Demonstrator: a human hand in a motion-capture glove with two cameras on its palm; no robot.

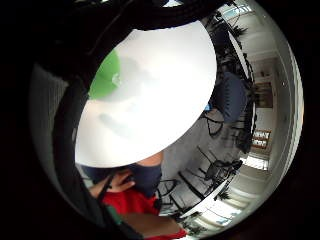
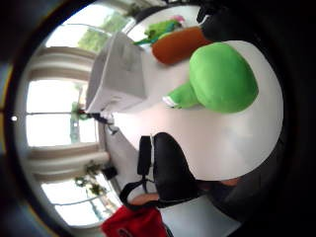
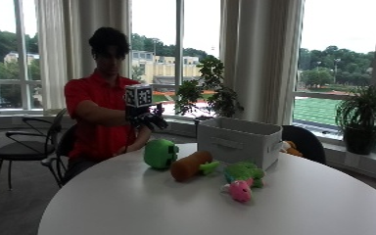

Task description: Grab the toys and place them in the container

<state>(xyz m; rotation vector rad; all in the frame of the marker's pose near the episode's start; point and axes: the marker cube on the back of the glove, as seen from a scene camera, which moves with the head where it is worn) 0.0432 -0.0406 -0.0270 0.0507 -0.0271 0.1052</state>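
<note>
A green plush block toy point(image 3: 160, 153) sits on the round white table point(image 3: 142, 205) in front of the person. My gloved right hand point(image 3: 150, 120) hovers just above it with relaxed fingers and holds nothing. The thumb side palm view shows the same green toy point(image 2: 222, 79) close below the palm, with the gloved thumb point(image 2: 170, 170) apart from it. Beside it lies an orange-brown carrot-shaped toy point(image 3: 191, 166), then a green and pink plush point(image 3: 242, 181). A grey fabric container point(image 3: 239, 141) stands open behind them. The green toy point(image 1: 106, 77) peeks in at the edge of the little finger side view.
A small brown plush point(image 3: 291, 147) lies behind the container's right side. Black chairs point(image 3: 25, 147) stand left of the table. Potted plants point(image 3: 364, 117) line the window sill. The near half of the tabletop is bare.
</note>
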